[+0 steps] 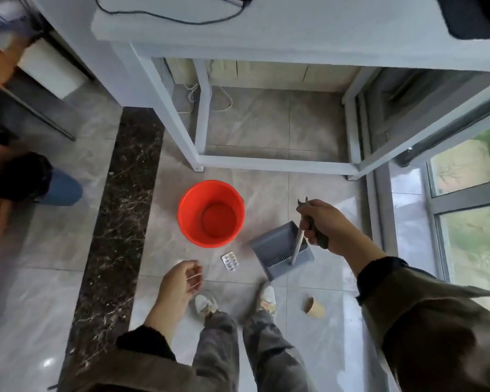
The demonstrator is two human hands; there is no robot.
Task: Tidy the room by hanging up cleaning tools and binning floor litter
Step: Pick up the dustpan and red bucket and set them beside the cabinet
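A grey long-handled dustpan stands on the tiled floor to the right of an empty orange bucket. My right hand is closed around the top of the dustpan's handle. A blister pack of pills lies on the floor between the bucket and the dustpan. A brown paper cup lies on its side near my right foot. My left hand hangs open and empty above the floor, left of the blister pack.
A white metal-framed table stands ahead, with cables on top and beneath it. A dark marble strip runs along the floor on the left. A glass window or door is on the right. Furniture and another person's leg sit at far left.
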